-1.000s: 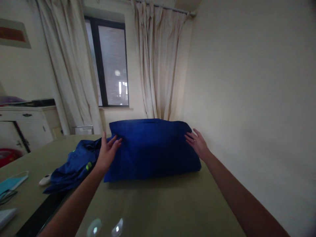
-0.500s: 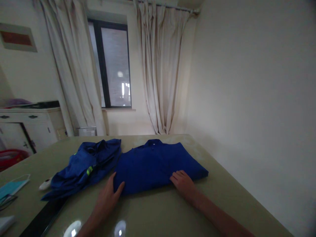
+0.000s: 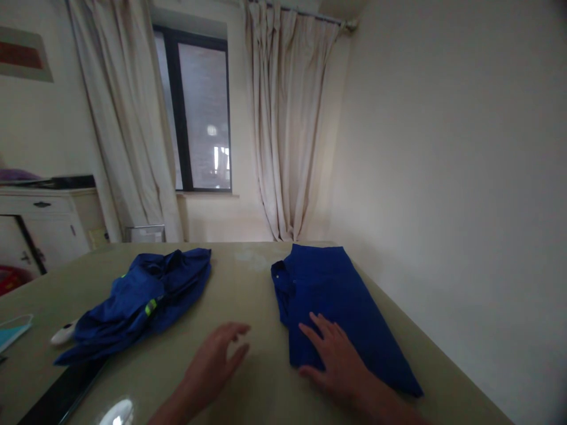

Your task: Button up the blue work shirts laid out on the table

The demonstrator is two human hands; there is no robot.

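Observation:
A folded dark blue shirt (image 3: 336, 301) lies flat on the olive table (image 3: 248, 277), turned with its collar toward the left and lying along the right edge. My right hand (image 3: 334, 357) rests flat on the shirt's near part, fingers spread. Over the bare table just left of the shirt hovers my left hand (image 3: 212, 366), its fingers stretched out and nothing in it. A second blue garment with a yellow-green tag (image 3: 142, 298) lies crumpled at the left.
A white small object (image 3: 64, 333) and a pale blue face mask (image 3: 13, 330) lie near the left edge. A white cabinet (image 3: 44, 221) stands at the left wall. Curtains (image 3: 287, 130) flank a dark window behind the table. A plain wall runs along the right.
The folded shirt was laid down from upright, then slid and turned to the right side of the table. My right hand stays on it; my left hand has come off it.

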